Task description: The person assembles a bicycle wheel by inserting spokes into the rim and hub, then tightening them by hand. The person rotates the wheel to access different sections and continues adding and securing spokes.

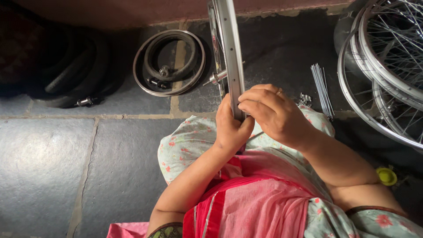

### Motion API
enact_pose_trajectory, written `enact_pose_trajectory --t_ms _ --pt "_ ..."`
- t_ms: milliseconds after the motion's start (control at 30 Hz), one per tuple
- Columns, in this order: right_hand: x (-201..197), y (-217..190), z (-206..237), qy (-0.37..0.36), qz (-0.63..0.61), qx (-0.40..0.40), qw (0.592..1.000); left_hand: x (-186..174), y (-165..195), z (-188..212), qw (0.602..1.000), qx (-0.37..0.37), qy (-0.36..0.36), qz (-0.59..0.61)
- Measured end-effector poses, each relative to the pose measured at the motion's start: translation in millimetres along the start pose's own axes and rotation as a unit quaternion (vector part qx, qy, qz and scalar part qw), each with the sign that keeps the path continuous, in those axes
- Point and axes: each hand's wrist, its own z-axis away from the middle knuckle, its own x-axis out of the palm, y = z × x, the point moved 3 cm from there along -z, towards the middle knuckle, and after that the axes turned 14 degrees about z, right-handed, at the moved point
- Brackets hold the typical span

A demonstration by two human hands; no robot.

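Both hands [253, 119] around the upright wheel rim [230, 48], seemingly gripping.

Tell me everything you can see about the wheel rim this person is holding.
The wheel rim is a shiny silver metal hoop seen edge-on, standing upright and running from the top of the picture down to the lap. Thin spokes and an axle stub of its hub show at its left side. The left hand grips its lower part from the left; the right hand closes over it from the right. It stands above the dark stone floor.
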Motion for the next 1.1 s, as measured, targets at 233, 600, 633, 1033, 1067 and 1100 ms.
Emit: enact_pose_trajectory --t_ms 233,600,633,1033,1067,1100 --pt "-3.2 4.9 -8.1 -0.018 -0.006 -0.024 1.000 2.6 0.2 1.3 0.999 0.011 -0.009 -0.031" --pt "1.6 6.6 -10.4 -0.016 -0.002 -0.037 0.999 0.6 -1.8 -0.9 1.000 0.020 0.005 -0.008" --pt "1.2 5.7 -11.9 -0.016 0.001 -0.038 0.999 0.3 -1.6 -0.7 1.000 0.026 0.007 -0.008" --pt "-6.6 -4.5 -32.2 -0.061 0.168 -0.185 0.966 0.7 -5.3 -1.9 1.000 0.022 -0.002 -0.003" --pt "-6.3 -1.6 -33.9 -0.044 0.147 -0.180 0.972 0.8 -5.2 -2.4 1.000 0.027 -0.001 -0.004" --pt "-5.7 0.9 -34.6 -0.028 0.125 -0.176 0.976 0.5 -5.1 -2.4 1.000 0.030 0.001 -0.005"
